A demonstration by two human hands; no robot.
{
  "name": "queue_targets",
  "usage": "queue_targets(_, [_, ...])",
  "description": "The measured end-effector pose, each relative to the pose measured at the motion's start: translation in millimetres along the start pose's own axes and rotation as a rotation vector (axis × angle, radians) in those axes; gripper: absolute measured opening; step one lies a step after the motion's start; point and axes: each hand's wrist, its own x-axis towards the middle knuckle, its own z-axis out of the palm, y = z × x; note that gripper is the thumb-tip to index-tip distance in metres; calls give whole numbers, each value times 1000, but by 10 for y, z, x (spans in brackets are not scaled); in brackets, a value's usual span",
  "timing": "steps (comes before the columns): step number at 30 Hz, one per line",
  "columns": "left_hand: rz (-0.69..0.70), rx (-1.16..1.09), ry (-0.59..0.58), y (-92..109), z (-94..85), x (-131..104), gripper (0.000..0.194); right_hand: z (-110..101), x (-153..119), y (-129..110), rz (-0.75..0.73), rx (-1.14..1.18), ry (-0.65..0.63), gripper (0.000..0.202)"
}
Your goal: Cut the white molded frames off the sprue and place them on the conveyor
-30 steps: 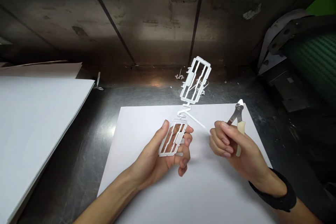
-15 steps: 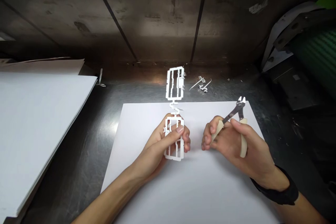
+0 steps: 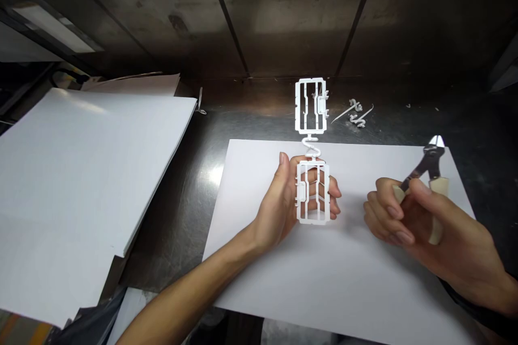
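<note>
Across the fingers and palm of my left hand (image 3: 277,207) lies a white plastic part (image 3: 301,192), two slotted rectangular frames joined by a wavy link. The thumb stands up apart from it, and the fingers spread behind the lower frame. The upper frame reaches past the fingertips, over the back edge of the white sheet (image 3: 259,275). To the right, my right hand (image 3: 453,232) is wrapped round side cutters (image 3: 432,159) with cream handles. Their jaws point up and away from the white part, and the palm hides some of the handles.
Several curly white plastic scraps (image 3: 358,120) lie on the dark metal table (image 3: 251,110) behind the sheet. A stack of white sheets (image 3: 101,161) takes up the left side, with a thin white piece (image 3: 200,102) by its corner. A metal wall (image 3: 283,21) closes off the back.
My left thumb has lifted off the white part, and the fingers have opened behind it. The cutters' handles are closer together. The whole view has shifted, so things appear further right.
</note>
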Motion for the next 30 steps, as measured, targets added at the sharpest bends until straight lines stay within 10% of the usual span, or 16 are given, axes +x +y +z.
queue_targets(30, [-35, -112, 6, 30, 54, -24, 57, 37, 35, 4, 4, 32, 42, 49])
